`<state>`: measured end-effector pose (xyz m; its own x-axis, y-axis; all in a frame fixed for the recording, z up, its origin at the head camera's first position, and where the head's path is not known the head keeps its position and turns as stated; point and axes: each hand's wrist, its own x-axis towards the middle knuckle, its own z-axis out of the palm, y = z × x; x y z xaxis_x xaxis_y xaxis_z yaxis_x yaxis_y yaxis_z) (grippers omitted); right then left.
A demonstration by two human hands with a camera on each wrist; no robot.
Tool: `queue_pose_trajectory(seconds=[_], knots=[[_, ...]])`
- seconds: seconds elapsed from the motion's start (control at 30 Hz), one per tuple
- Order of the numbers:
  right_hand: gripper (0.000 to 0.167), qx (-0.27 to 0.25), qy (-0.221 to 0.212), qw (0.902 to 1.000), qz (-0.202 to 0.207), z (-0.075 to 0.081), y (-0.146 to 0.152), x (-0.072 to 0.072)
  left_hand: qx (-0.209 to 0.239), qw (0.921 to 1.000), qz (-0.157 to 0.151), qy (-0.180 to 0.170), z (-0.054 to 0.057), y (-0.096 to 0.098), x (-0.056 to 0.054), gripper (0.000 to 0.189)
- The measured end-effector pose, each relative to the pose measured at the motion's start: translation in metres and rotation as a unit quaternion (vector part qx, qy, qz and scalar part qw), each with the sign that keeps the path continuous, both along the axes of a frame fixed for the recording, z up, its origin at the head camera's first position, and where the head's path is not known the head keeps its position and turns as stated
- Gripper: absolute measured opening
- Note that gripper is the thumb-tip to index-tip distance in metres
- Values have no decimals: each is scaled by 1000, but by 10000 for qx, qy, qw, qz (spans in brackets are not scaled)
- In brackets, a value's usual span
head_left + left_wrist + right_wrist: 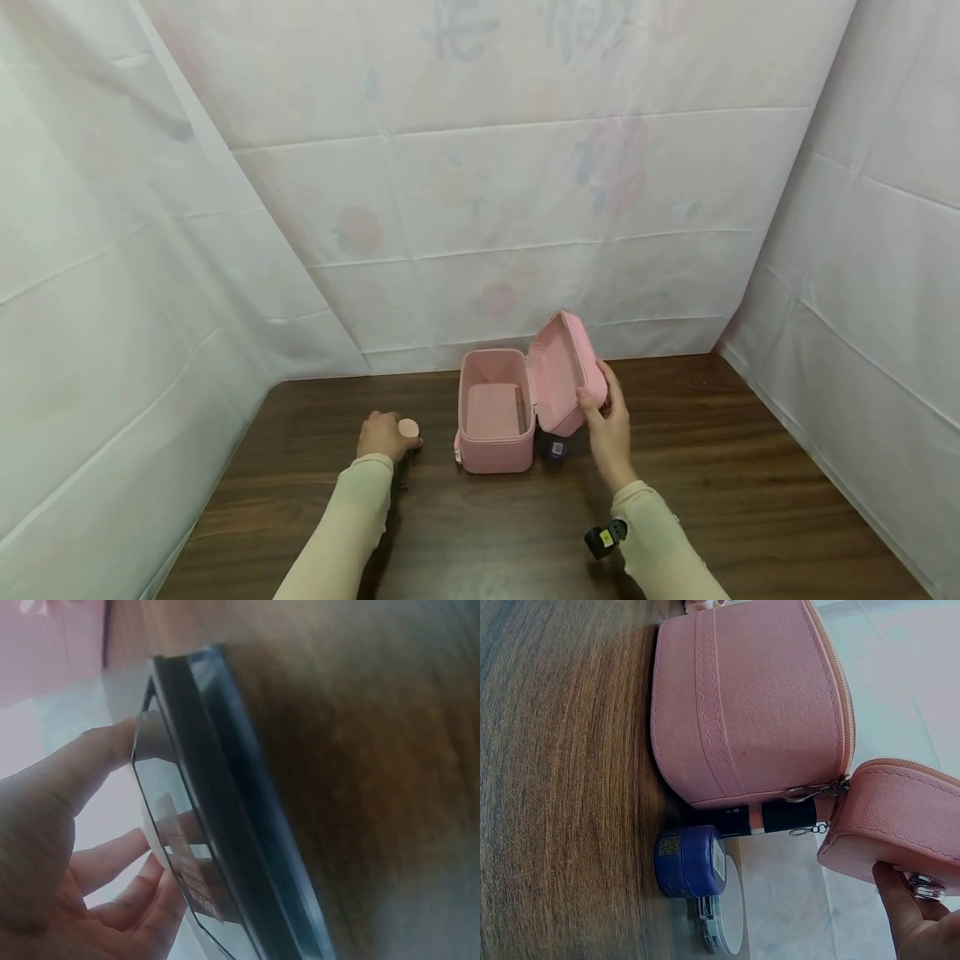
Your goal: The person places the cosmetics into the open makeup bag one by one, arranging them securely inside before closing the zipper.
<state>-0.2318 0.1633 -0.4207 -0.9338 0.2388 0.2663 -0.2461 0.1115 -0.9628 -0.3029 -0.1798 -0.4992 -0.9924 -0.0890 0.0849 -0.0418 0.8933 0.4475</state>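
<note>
Left hand [381,436] grips a pale-topped compact [408,428] — thumb and fingers about its sides — left of the pink case [497,457], apart from it. Compact looks light, rigid; glossy sides probably slippery, top perhaps brittle. Best pinched across opposite edges, moderate pressure. Right hand [611,425] holds the open lid [557,375], right of the case — likely padded, forgiving. Blue jar [690,861] and dark-ended tube [789,815] beside the case, lid side.

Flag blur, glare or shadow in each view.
Head: faint sheen on the table, dark shadow beside the left sleeve; left wrist: table blurred, picture hazy; right wrist: pink case fairly sharp, white cloth behind pale, washed out.
</note>
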Motion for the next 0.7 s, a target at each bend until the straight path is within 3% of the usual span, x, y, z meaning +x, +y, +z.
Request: queue_pose_trajectory(seconds=[0.47,0.7], knots=[[58,34,138,9999,20,-3,1,-1,299,9993,127,204,1,2,-6,65],[59,18,81,10000,42,-2,1,-1,600,9974,4,397,14,6,-4,64]])
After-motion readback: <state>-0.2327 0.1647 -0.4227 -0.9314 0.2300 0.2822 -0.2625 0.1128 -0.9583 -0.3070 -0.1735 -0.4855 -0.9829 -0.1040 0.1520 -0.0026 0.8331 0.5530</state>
